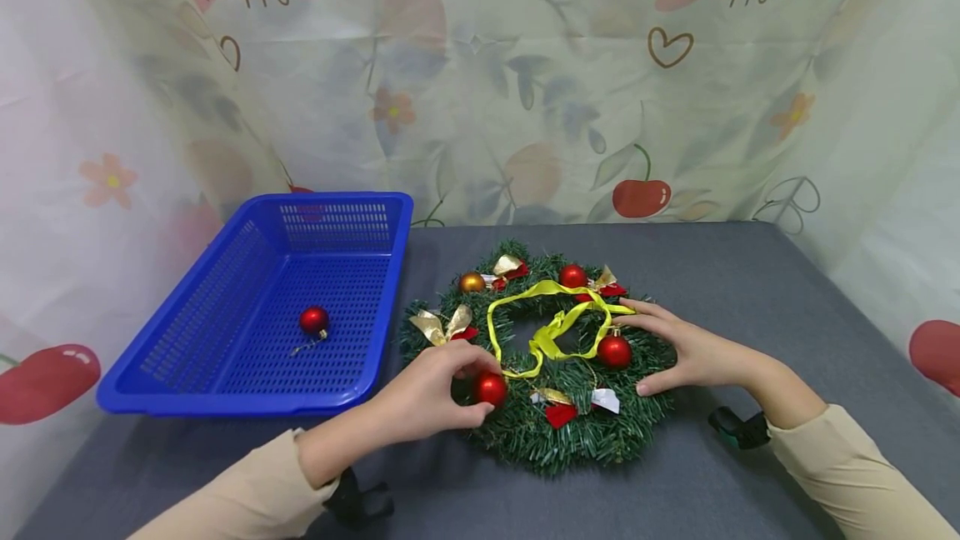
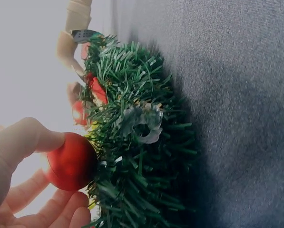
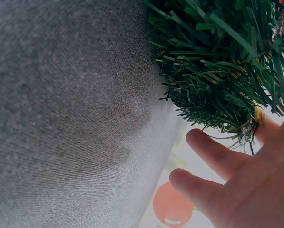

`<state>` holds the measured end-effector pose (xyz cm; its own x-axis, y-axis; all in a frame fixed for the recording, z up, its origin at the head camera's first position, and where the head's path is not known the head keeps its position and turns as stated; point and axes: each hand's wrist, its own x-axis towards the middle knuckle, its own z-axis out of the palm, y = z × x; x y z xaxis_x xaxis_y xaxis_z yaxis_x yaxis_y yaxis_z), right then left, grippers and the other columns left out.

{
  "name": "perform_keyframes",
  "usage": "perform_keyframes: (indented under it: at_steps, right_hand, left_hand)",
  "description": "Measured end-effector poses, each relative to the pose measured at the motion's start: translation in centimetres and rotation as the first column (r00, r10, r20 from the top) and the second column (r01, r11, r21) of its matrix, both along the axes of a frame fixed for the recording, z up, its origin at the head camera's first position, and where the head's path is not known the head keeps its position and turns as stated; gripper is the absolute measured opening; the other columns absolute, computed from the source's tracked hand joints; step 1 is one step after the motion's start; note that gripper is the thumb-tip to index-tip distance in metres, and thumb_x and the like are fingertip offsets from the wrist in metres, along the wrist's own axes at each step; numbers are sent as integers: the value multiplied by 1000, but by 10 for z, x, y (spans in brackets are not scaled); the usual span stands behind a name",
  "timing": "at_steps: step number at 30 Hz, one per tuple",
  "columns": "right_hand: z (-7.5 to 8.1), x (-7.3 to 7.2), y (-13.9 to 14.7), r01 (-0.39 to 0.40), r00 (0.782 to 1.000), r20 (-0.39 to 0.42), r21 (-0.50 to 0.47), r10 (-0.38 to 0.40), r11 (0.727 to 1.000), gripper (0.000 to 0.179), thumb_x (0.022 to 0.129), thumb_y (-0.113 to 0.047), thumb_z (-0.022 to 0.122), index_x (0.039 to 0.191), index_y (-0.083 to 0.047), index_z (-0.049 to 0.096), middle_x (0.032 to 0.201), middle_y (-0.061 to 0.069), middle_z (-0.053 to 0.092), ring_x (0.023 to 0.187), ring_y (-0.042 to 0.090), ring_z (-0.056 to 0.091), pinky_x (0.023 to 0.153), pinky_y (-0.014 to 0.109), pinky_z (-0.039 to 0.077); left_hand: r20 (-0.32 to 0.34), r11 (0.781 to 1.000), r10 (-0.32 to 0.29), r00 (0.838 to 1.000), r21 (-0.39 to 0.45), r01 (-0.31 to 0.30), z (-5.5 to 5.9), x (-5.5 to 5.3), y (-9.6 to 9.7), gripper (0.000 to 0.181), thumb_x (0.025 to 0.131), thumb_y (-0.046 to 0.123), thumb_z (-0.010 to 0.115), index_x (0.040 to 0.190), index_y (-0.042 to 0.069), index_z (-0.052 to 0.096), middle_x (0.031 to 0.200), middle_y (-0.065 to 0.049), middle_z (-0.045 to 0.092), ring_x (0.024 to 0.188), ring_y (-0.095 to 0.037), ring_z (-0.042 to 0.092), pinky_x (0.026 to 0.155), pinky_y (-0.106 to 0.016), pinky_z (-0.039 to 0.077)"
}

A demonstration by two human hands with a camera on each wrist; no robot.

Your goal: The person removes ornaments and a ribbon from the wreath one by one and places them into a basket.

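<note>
A green Christmas wreath [image 1: 570, 440] lies flat on the grey table, decorated with red balls, gold and red bows and a loose yellow ribbon [image 1: 495, 319]. At its front left, my left hand [image 1: 435, 386] holds a shiny red ball ornament [image 1: 491, 389] between thumb and fingers. The left wrist view shows the thumb on top of this ball [image 2: 71, 161], which sits against the green needles. My right hand [image 1: 693, 351] rests at the wreath's right side with fingers spread, its fingertips by the ribbon's end. Near it is another red ball [image 1: 614, 351].
A blue plastic basket [image 1: 382, 307] stands at the left, with one red ball ornament [image 1: 314, 321] and its string inside. An orange-gold ball [image 1: 472, 282] sits on the wreath's far left. Behind the grey table [image 1: 712, 273] hangs a printed curtain [image 1: 480, 90].
</note>
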<state>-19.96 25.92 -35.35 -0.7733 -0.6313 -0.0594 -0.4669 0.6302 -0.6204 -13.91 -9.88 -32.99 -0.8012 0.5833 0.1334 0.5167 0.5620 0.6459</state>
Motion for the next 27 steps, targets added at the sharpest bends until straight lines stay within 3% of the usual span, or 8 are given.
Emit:
perform_keyframes:
  at_steps: [27]
  right_hand:
    - [0, 0, 1, -3, 1000, -3, 6, 3, 1000, 78, 75, -33, 77, 139, -9, 40, 151, 24, 16, 135, 51, 19, 95, 70, 29]
  left_hand:
    - [-88, 997, 71, 994, -35, -75, 13, -5, -16, 32, 75, 14, 73, 106, 14, 64, 97, 2, 65, 86, -8, 58, 77, -27, 50]
